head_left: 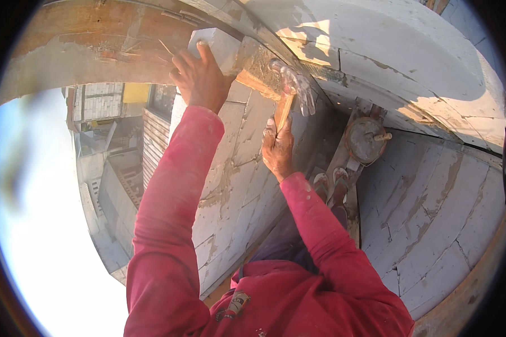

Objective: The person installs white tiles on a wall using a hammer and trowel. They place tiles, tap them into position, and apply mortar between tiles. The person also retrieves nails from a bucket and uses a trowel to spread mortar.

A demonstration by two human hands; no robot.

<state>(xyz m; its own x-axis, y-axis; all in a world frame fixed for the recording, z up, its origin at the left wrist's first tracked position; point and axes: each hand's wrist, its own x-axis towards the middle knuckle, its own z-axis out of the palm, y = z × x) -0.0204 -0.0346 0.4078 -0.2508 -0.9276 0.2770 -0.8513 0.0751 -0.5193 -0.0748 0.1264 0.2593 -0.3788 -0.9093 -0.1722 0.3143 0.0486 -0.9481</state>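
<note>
My left hand (199, 78) grips a white block (219, 44) at the top of the block wall (213, 180), its fingers bent over the face. My right hand (278, 143), lower and to the right, is closed on a narrow wooden piece (285, 106). Just above that lies a rough, mortar-smeared strip (254, 70) beside the block. A grey, mortar-coated glove-like shape (295, 84) overlaps the upper end of the wooden piece; whether a hand is inside it I cannot tell.
A bucket of grey mortar (360, 140) with a handled tool stands on a narrow plank (352, 216), where my sandalled feet are. Block walls (433, 213) enclose the right side. A wooden beam (84, 50) crosses upper left, above a drop to lower buildings (112, 168).
</note>
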